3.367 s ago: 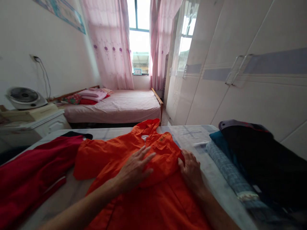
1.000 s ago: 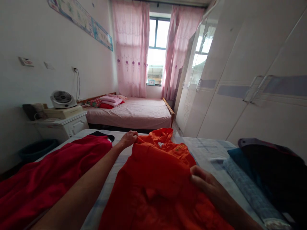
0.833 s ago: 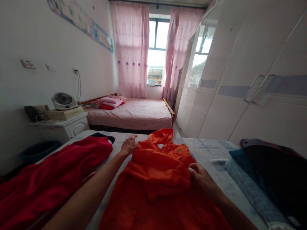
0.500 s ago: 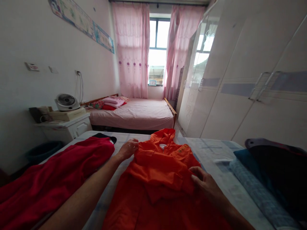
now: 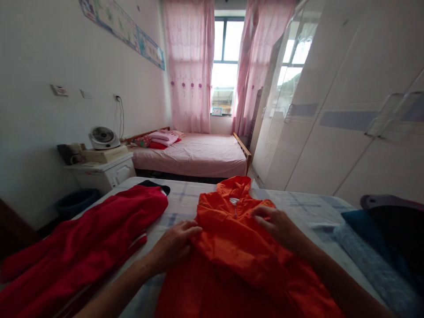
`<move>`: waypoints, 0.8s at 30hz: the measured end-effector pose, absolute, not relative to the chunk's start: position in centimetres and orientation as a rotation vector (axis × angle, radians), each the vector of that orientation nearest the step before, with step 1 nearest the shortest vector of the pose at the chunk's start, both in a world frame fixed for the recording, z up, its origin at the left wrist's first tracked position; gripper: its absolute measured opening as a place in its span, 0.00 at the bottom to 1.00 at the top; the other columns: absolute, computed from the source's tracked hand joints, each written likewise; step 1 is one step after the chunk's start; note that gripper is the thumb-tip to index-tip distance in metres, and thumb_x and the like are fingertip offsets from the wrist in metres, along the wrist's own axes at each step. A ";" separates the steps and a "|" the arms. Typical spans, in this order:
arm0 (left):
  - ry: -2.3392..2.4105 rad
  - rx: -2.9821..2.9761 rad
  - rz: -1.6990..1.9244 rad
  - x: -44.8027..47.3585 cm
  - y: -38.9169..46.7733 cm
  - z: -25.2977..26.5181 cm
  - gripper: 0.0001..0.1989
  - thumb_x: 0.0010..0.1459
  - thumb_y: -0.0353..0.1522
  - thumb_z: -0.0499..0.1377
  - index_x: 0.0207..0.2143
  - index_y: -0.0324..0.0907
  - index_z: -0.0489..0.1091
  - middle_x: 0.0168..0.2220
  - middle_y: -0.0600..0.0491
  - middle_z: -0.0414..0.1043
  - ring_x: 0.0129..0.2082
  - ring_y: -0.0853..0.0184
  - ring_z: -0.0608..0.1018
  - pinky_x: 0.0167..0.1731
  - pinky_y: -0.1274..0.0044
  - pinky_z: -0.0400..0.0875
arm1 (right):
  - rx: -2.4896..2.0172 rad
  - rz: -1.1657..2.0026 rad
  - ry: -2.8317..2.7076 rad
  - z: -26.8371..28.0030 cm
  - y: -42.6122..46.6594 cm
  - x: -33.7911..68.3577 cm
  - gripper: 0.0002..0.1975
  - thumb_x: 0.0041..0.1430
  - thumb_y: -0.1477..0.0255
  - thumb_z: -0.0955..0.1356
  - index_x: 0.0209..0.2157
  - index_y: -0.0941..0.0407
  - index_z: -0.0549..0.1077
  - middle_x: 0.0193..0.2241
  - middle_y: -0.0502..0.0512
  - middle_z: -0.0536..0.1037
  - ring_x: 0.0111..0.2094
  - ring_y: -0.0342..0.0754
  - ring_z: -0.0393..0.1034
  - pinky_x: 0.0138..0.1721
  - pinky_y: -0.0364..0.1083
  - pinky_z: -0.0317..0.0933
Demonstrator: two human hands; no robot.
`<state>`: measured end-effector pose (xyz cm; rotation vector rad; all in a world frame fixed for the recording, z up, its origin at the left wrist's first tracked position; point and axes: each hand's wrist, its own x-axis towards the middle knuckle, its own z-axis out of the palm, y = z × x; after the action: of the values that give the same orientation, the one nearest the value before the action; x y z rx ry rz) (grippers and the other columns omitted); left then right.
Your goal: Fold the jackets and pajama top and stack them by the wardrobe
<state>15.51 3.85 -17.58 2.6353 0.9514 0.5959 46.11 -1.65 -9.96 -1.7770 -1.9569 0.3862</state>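
Orange jacket (image 5: 238, 260) is lying spread on the bed (image 5: 185, 203) in front, with the left hand (image 5: 174, 244) pinching its left edge between curled fingers and the right hand (image 5: 278, 222) resting flat, fingers loosely spread, near the collar. Judging by this, a fold is being squared up; the next move is likely calling for smoothing the cloth flat.

Cloth under our hands, glossy panels beside them

Under our left hand (image 5: 174, 245) and right hand (image 5: 278, 225) we see the orange jacket (image 5: 238, 256), a thin woven cloth, matt and a little wrinkled. Left of the left hand lies the red garment (image 5: 89, 247), a softer matt cloth. Right of the right hand stand the wardrobe doors (image 5: 347, 132), smooth and glossy, with shiny metal handles (image 5: 384, 115). The bed sheet (image 5: 185, 203) below is matt checked cloth.
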 end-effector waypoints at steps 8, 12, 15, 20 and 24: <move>1.143 2.741 0.686 16.6 4.2 -19.6 0.11 0.56 0.20 0.49 0.33 0.43 0.66 0.41 0.52 0.70 0.41 0.66 0.71 0.41 0.75 0.66 | -1.964 0.339 -2.022 -13.2 10.0 36.0 0.13 0.56 0.64 0.64 0.27 0.58 0.74 0.30 0.55 0.77 0.34 0.47 0.70 0.37 0.47 0.61; 1.192 2.755 0.707 16.6 4.2 -19.9 0.10 0.57 0.20 0.48 0.29 0.42 0.63 0.33 0.52 0.68 0.34 0.66 0.70 0.35 0.76 0.65 | -2.012 0.329 -2.041 -14.0 11.7 34.4 0.15 0.59 0.60 0.64 0.36 0.59 0.72 0.36 0.53 0.75 0.37 0.45 0.70 0.41 0.50 0.64; 1.174 2.769 0.708 16.0 3.6 -19.7 0.10 0.58 0.20 0.48 0.29 0.42 0.63 0.33 0.52 0.68 0.34 0.66 0.70 0.35 0.76 0.64 | -2.011 0.307 -2.024 -13.7 12.8 34.6 0.14 0.61 0.63 0.64 0.43 0.58 0.70 0.42 0.55 0.73 0.40 0.46 0.69 0.43 0.51 0.65; 1.329 2.603 0.795 14.5 3.1 -20.1 0.11 0.55 0.19 0.47 0.28 0.44 0.60 0.32 0.54 0.67 0.30 0.68 0.70 0.30 0.78 0.62 | -1.971 0.307 -1.972 -13.5 14.4 35.1 0.15 0.61 0.64 0.64 0.45 0.58 0.69 0.44 0.55 0.72 0.41 0.47 0.69 0.43 0.52 0.65; 1.432 2.539 0.793 14.1 3.3 -20.9 0.11 0.52 0.20 0.47 0.25 0.44 0.58 0.27 0.55 0.67 0.26 0.67 0.71 0.26 0.77 0.60 | -1.951 0.323 -1.922 -14.0 14.8 34.6 0.15 0.61 0.64 0.64 0.46 0.57 0.68 0.45 0.56 0.72 0.42 0.47 0.69 0.43 0.52 0.65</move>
<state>14.13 3.25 -20.95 2.5392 1.4317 0.7928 34.63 14.75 -14.04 -1.9505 -1.9216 0.3229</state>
